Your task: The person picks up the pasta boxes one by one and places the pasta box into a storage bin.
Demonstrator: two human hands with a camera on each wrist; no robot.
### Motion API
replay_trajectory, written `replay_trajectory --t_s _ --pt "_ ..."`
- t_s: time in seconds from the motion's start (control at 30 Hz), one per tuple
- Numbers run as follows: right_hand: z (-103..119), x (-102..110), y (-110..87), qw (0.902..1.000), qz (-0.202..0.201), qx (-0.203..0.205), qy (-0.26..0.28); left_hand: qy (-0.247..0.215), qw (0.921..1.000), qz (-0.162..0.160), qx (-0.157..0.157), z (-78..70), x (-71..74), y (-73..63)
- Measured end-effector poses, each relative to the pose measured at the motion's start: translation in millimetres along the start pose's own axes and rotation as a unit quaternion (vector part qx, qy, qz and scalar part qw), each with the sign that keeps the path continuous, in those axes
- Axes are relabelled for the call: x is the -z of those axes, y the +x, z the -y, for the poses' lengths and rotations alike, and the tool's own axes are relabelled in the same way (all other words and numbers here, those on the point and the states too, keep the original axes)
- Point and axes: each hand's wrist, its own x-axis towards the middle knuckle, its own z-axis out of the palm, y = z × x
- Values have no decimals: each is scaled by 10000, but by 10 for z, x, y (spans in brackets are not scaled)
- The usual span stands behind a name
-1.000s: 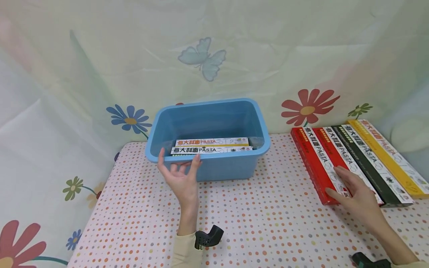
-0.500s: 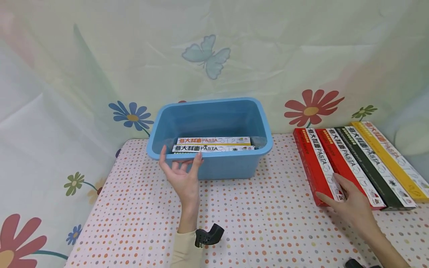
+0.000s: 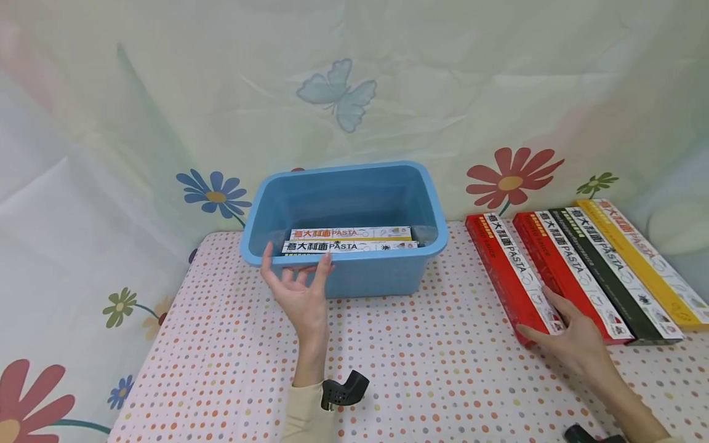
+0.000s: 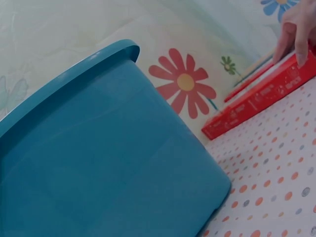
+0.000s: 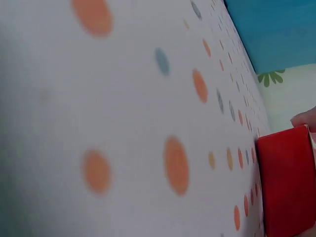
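Blue bin [image 3: 382, 277], head view: left hand [image 3: 301, 298], spread wide, touches its near rim [image 3: 382, 256]; right hand [image 3: 576, 338] pinches the near end of the leftmost red box [image 3: 508, 271], right of the bin. Left wrist view: box right of bin. Right wrist view: box end [image 5: 287, 180] on dotted surface [image 5: 128, 118].

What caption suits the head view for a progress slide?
Left hand on the blue bin, right hand gripping the leftmost red pasta box, three more boxes lying to its right.
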Motion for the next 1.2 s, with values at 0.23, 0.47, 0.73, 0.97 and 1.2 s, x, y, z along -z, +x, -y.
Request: replay_trajectory --t_s 0.23,0.47,0.73,0.97,1.2 --pt "15 -64 -63 9994 -106 -216 233 -28 10000 -3 14 -2 1 3" --pt "60 -172 -95 9970 -293 -361 612 45 10000 -6 -29 -20 7 13" --pt "62 -223 -65 9906 -639 -667 1009 54 10000 -65 26 -9 3 -12" --pt "96 -217 -18 9675 -506 -1425 2029 -28 10000 -11 -2 8 -3 -6" --pt "263 -87 -90 9774 -334 -1120 1763 115 9999 37 -30 17 17 3"
